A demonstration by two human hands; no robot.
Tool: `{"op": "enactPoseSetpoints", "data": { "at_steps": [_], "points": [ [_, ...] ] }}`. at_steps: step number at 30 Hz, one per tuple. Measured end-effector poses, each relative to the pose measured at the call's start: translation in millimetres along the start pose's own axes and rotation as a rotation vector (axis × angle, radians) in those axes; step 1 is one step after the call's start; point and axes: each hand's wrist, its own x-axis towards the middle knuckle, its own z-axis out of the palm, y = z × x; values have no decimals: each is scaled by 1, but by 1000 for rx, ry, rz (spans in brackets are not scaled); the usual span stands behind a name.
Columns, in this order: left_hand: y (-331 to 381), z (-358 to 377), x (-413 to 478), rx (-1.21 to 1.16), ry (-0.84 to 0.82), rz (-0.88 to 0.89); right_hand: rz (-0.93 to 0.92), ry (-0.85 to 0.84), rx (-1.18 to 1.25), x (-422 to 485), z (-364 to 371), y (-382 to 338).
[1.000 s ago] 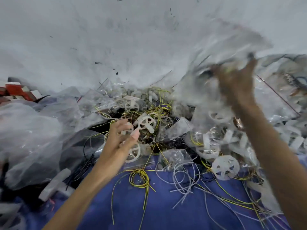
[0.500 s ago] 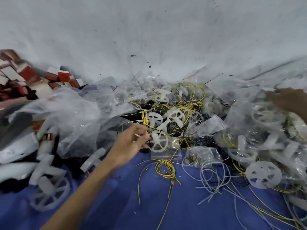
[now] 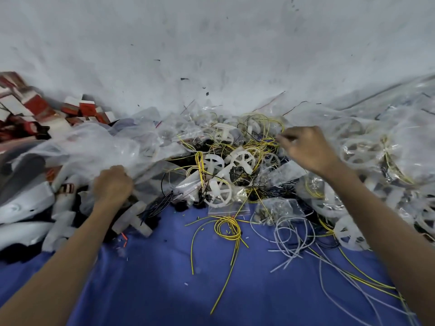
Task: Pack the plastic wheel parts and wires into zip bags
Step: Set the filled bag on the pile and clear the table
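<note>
Head view: wires (image 3: 227,228) litter blue cloth (image 3: 164,278) below white wall (image 3: 211,43).

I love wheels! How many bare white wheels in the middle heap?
4 white wheels: one at back, two side by side, one nearest the blue cloth. More may hide.

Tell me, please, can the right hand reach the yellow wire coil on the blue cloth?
Probably yes: the yellow wire coil lies uncovered on the blue cloth, the right hand just beyond it.
</note>
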Motion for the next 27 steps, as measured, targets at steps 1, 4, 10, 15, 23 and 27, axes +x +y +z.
{"op": "enactPoseSetpoints", "data": {
  "at_steps": [1,4,10,15,23,27],
  "points": [
    [6,-6,-3,-41,72,17,27,-23,89,-4,5,-12],
    [37,-29,-24,-298,318,212,158,-64,462,-16,16,-47],
    [73,-57,-111,-374,279,1157,251,-306,1435,-55,20,-78],
    [47,-37,-161,-94,18,1402,470,-298,1144,-106,27,-68],
    [27,-14,-172,-101,-249,1317,103,-198,528,-143,47,-72],
    [24,-9,-170,-217,-275,1275,78,-451,478,-145,57,-82]
  ]
}}
